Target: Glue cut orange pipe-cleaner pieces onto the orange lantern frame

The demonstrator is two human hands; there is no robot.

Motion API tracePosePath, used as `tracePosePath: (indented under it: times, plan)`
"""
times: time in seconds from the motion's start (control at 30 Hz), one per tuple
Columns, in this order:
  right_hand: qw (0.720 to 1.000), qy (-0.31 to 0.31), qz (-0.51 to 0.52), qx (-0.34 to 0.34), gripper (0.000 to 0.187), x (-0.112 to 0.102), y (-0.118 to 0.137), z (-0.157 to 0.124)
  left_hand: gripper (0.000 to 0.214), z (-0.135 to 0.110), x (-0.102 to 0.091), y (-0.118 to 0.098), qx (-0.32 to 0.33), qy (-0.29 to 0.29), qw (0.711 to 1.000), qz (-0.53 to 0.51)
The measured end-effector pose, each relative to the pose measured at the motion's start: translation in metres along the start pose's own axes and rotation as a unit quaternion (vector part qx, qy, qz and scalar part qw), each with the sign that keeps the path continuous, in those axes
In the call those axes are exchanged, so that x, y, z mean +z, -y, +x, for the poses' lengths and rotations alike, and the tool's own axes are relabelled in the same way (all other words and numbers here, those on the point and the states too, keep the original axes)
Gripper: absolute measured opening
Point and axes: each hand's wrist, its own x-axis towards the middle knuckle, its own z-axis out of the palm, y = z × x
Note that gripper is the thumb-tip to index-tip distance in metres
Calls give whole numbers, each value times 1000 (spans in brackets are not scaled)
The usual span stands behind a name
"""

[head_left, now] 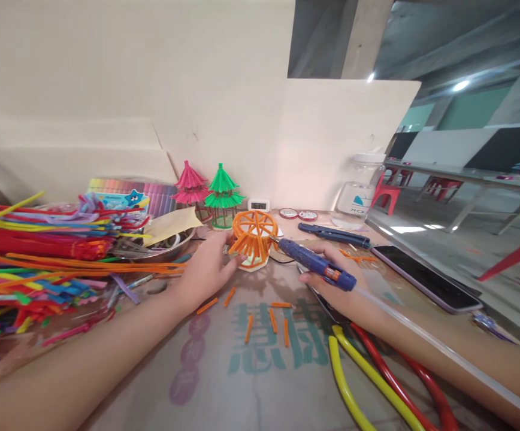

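My left hand grips the side of a small orange pipe-cleaner model standing on a pale base, fingers curled against it. My right hand holds a blue glue gun with its nozzle pointing at the model's right side; a clear glue stick trails back from it. Several short orange pipe-cleaner pieces lie on the cardboard in front of the model.
A heap of coloured pipe cleaners fills the left. Pink and green pagoda models stand at the back wall. Blue cutters, a phone, a jar and red-yellow-handled pliers lie to the right.
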Motion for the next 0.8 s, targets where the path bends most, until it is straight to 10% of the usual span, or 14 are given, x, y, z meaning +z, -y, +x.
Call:
tracePosePath:
  times: [0.8]
  plan:
    - [1000, -3, -27, 0, 32, 1, -4, -1, 34, 0, 2, 3, -10, -2, 1000, -1]
